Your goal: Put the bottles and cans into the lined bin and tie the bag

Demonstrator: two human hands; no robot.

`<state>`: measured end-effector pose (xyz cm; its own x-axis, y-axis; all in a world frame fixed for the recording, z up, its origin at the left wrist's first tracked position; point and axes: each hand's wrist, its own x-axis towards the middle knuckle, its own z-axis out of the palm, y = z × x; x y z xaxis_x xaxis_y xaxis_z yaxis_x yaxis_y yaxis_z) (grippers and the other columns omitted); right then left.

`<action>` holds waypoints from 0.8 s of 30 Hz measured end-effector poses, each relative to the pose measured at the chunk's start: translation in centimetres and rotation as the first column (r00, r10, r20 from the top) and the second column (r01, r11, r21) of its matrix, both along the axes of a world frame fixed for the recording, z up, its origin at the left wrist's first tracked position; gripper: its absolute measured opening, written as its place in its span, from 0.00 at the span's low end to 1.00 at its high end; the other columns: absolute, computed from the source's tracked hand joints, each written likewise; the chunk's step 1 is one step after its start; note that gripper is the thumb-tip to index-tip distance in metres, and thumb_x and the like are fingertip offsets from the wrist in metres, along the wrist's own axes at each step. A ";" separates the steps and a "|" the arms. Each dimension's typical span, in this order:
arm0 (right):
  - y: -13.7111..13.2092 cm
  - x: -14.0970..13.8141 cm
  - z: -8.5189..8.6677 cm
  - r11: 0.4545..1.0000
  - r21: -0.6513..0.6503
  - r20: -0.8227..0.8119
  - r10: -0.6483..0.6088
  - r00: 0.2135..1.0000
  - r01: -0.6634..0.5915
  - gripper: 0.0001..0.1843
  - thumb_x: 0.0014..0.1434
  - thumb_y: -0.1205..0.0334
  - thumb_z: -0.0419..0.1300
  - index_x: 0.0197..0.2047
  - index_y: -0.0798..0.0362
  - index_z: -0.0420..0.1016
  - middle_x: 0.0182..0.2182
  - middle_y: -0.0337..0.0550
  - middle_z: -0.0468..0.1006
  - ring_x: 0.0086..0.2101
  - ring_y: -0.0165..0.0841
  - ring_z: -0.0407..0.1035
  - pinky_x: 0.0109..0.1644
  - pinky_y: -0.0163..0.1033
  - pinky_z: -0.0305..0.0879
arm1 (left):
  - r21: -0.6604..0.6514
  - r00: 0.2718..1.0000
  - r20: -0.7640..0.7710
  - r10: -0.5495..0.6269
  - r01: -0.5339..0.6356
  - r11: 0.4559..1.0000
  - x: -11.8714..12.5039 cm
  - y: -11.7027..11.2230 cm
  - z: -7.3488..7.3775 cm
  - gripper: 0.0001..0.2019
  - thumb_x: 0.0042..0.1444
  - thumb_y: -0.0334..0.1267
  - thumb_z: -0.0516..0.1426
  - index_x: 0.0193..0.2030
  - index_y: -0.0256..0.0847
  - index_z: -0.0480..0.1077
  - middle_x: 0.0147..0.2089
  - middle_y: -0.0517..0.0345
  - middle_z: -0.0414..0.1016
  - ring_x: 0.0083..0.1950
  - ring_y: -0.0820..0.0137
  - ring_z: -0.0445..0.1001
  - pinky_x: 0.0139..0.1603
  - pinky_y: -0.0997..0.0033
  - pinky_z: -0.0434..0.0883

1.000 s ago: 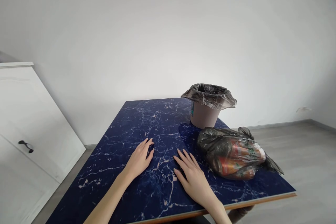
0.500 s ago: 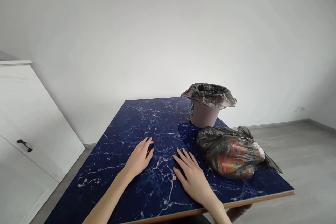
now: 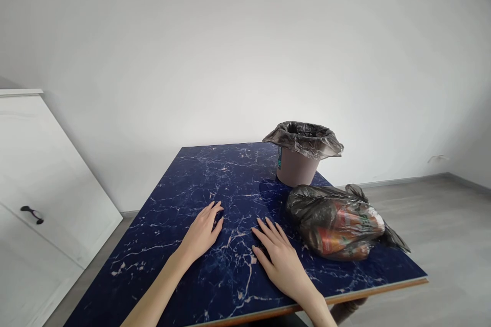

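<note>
My left hand (image 3: 202,232) lies flat and open on the dark blue marbled table (image 3: 192,189), fingers stretched forward, holding nothing. My right hand (image 3: 279,258) also rests flat and open on the tabletop, a little to the right. Just right of my right hand lies a full, tied dark plastic bag (image 3: 337,221) with orange and green packaging showing through it. Behind the bag, at the table's far right, stands a small brown bin (image 3: 296,166) lined with a dark bag folded over its rim.
A white cabinet (image 3: 42,179) with a black handle (image 3: 31,214) stands to the left of the table. A white wall rises behind the table, and grey floor (image 3: 441,225) stretches to the right.
Both hands stay flat in place on the table. The view has shifted very slightly, nothing else has moved.
</note>
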<state>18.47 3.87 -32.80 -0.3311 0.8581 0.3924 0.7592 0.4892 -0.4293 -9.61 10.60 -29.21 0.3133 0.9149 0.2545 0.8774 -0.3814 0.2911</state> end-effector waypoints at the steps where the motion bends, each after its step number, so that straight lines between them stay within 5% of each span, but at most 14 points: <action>1: 0.0 0.0 0.0 1.000 -0.002 -0.001 0.000 1.000 0.000 0.27 0.77 0.52 0.52 0.74 0.48 0.70 0.75 0.44 0.63 0.75 0.49 0.53 0.78 0.63 0.57 | -0.001 1.000 -0.003 0.001 -0.001 1.000 0.0 0.0 0.0 0.23 0.77 0.50 0.47 0.70 0.46 0.68 0.78 0.49 0.65 0.80 0.50 0.61 0.76 0.44 0.67; 24: -0.1 0.0 0.4 1.000 -0.026 -0.004 0.002 1.000 -0.002 0.26 0.78 0.53 0.52 0.74 0.48 0.71 0.76 0.42 0.63 0.76 0.48 0.53 0.79 0.62 0.54 | 0.010 1.000 0.009 -0.008 0.008 1.000 0.1 -0.1 0.3 0.23 0.77 0.50 0.47 0.70 0.45 0.69 0.78 0.48 0.66 0.80 0.50 0.61 0.76 0.44 0.67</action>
<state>18.47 3.78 -32.37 -0.3314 0.8673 0.3714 0.7568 0.4795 -0.4444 -9.52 10.51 -28.94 0.3180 0.9099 0.2665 0.8719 -0.3910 0.2948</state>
